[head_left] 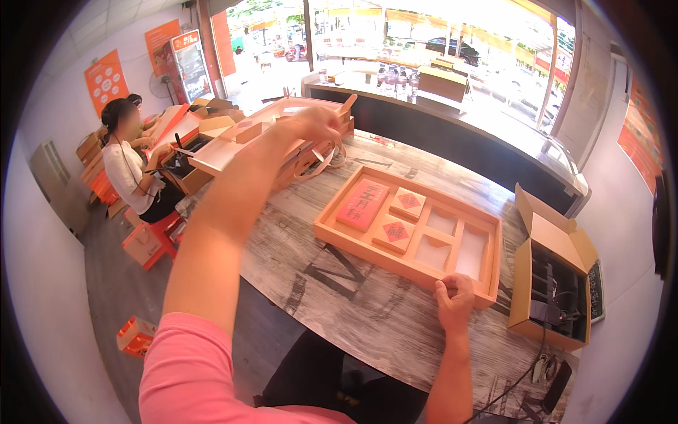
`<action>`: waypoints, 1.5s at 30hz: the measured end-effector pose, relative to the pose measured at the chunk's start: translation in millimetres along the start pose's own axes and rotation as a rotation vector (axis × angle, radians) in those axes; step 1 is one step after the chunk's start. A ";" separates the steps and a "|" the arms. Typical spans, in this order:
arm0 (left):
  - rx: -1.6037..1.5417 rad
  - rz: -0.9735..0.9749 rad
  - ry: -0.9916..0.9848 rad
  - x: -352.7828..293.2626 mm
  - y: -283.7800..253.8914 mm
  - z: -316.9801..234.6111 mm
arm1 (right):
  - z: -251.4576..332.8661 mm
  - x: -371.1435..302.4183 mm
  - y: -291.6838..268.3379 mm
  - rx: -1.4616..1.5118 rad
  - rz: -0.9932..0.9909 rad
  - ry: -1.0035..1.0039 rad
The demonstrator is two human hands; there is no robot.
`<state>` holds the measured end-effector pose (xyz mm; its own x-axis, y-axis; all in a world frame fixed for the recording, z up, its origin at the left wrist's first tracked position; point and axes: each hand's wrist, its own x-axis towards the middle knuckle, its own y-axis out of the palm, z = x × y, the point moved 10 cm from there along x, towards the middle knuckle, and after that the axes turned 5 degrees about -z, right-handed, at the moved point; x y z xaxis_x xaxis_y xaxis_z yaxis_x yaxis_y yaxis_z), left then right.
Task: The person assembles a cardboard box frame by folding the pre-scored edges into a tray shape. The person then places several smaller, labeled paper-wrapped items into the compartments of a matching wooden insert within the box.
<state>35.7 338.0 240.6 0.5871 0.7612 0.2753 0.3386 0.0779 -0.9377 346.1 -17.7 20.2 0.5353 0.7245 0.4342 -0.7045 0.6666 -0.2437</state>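
An orange-tan divided gift box tray [381,266] lies on the table before me. In its left part sit a long red packet [363,204] and two small square boxes, one at the back [407,203] and one nearer [394,234], with red diamond labels. The right compartments hold nothing but pale lining. My right hand [455,297] grips the tray's near rim toward the right corner. My left arm stretches far forward, with my left hand [316,126] over a pile of open cartons [272,116]; its fingers are blurred and partly hidden. Pale ribbon loops [321,161] hang beside that pile.
An open cardboard box [551,283] with black equipment and a cable stands at the table's right end, near keys [542,369]. A counter [452,131] runs behind the table. A seated person [131,155] works among boxes at left. A paper bag [136,336] is on the floor.
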 end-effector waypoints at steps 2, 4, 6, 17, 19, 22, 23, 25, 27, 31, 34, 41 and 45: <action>0.102 -0.068 -0.115 -13.1 -37.0 64.4 | -0.3 -0.2 2.1 0.013 0.001 -0.007; 0.200 -0.121 -0.260 -42.1 -55.9 134.1 | 0.9 -0.5 3.9 0.035 0.007 -0.006; 0.349 -0.102 -0.355 -72.7 -59.6 196.2 | 1.7 -0.4 6.0 0.004 0.015 -0.002; 0.319 -0.089 -0.574 -156.7 -17.4 251.5 | 7.2 0.5 5.2 0.006 0.050 -0.044; 0.294 -0.201 -0.558 -157.5 -22.5 252.7 | 16.5 -0.5 7.7 0.051 0.072 -0.076; 0.317 -0.383 -0.570 -158.6 -35.8 253.7 | 16.7 -1.8 11.6 0.135 0.108 -0.086; 0.292 -0.483 -0.570 -159.5 -46.0 246.9 | 16.8 -2.3 11.5 0.143 0.120 -0.087; 0.281 -0.627 -0.558 -164.5 -66.5 235.3 | 17.1 -3.3 12.9 0.161 0.149 -0.090; 0.312 -0.713 -0.532 -164.6 -87.8 227.8 | 16.9 -3.1 14.1 0.167 0.159 -0.093; 0.129 -0.932 -0.490 -170.6 -130.9 219.1 | 18.5 -4.2 16.2 0.158 0.159 -0.100; 0.046 -1.048 -0.409 -163.1 -153.3 212.2 | 21.5 -4.5 16.9 0.139 0.158 -0.100; -0.848 -0.873 -0.292 -114.9 -110.7 108.0 | 29.4 -5.4 15.0 0.072 0.164 -0.098; -1.472 -0.634 -0.290 -108.0 -21.6 -0.7 | 30.5 -6.7 18.5 0.140 0.142 -0.124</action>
<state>-34.6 253.6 231.3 -0.0053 0.9508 0.3098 0.9293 -0.1097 0.3527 315.2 -15.6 39.2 0.3709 0.7765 0.5094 -0.8312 0.5222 -0.1909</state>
